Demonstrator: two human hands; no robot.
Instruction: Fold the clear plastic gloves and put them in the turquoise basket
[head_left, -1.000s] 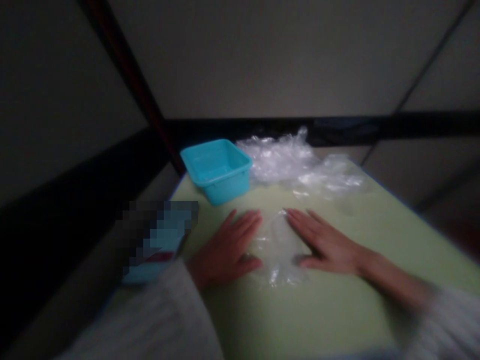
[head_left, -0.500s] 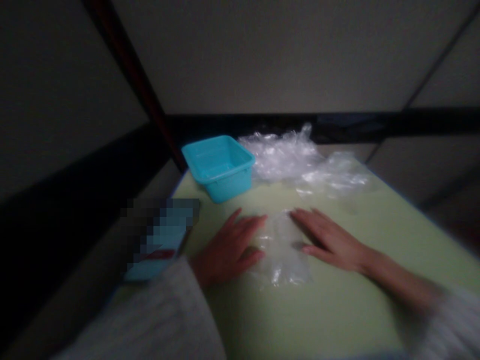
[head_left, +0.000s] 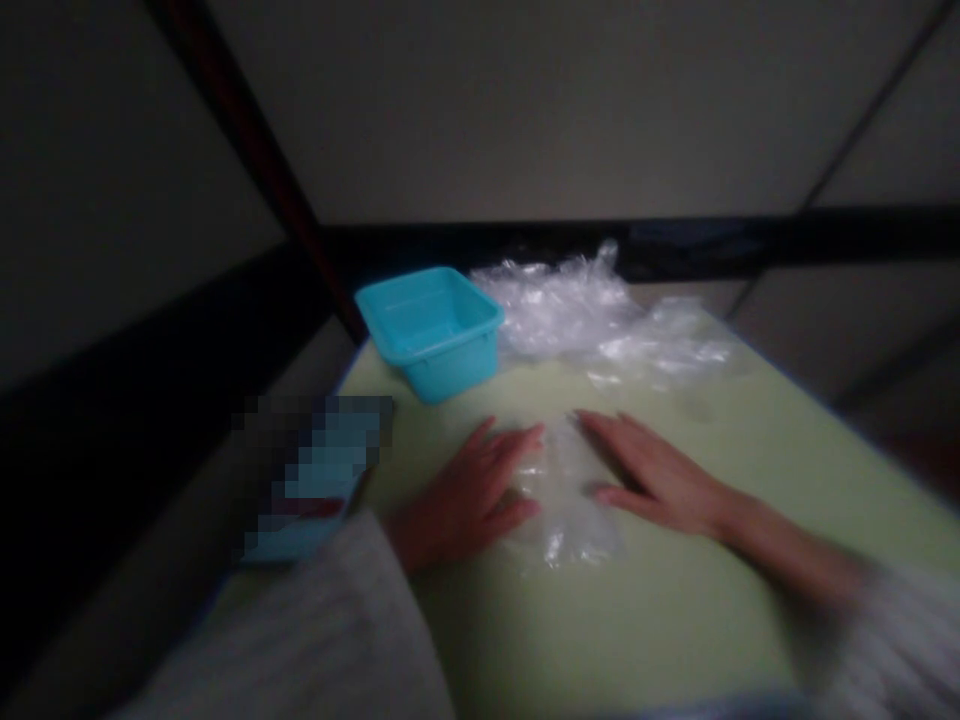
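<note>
A clear plastic bag (head_left: 566,490) lies flat on the yellow-green tabletop (head_left: 510,640), its lower end crinkled and shiny. On its left side rests my left hand (head_left: 480,490), fingers stretched and thumb apart, the fingertips over the bag's edge. My right hand (head_left: 656,475) lies at the opposite side with its fingers extended and the thumb spread towards the bag. Neither hand grips anything. The picture is dim and slightly blurred, so how firmly the fingertips touch the plastic does not show.
An empty turquoise plastic basin (head_left: 454,370) stands beyond my left hand. Beside it, a heap of crumpled clear plastic bags (head_left: 562,305) spreads along the far edge. A partly pixelated, flat light-blue object (head_left: 300,535) lies at the table's left edge. Walls close in behind.
My left hand has shifted slightly right, its fingertips further over the bag. The right hand has moved a little left and away from me. The view has shifted slightly.
</note>
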